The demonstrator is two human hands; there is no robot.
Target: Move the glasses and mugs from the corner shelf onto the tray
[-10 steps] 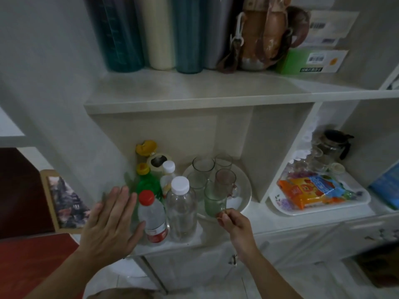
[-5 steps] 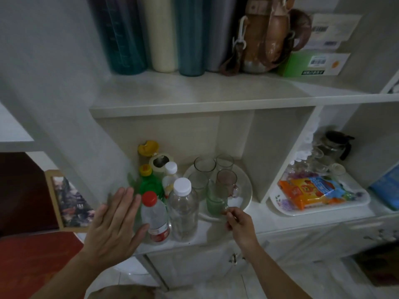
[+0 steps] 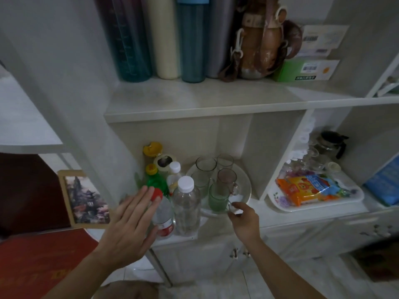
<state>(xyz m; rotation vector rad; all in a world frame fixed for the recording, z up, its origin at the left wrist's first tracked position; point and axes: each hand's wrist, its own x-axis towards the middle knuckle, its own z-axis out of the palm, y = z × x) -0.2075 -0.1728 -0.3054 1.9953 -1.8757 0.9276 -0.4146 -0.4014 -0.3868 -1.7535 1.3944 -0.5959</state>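
On the corner shelf a round white plate point(image 3: 245, 186) carries a green mug point(image 3: 216, 199), a brownish glass mug point(image 3: 225, 181) and two clear glasses point(image 3: 205, 167) behind them. My right hand point(image 3: 245, 217) is at the plate's front edge, its fingertips pinched on the green mug's clear handle. My left hand point(image 3: 127, 223) hovers flat and open in front of a red-capped bottle point(image 3: 162, 214), holding nothing. A floral white tray point(image 3: 354, 198) lies in the compartment to the right.
Clear and green plastic bottles point(image 3: 186, 207) crowd the shelf left of the plate. A snack packet point(image 3: 306, 188), small glasses and a glass pot point(image 3: 330, 143) occupy the tray. A vertical divider point(image 3: 280, 165) separates the two compartments. Tall tumblers stand on the upper shelf.
My right hand has crept up from the plate's front edge to the green mug's handle. My left hand has drifted right, now partly covering the red-capped bottle.
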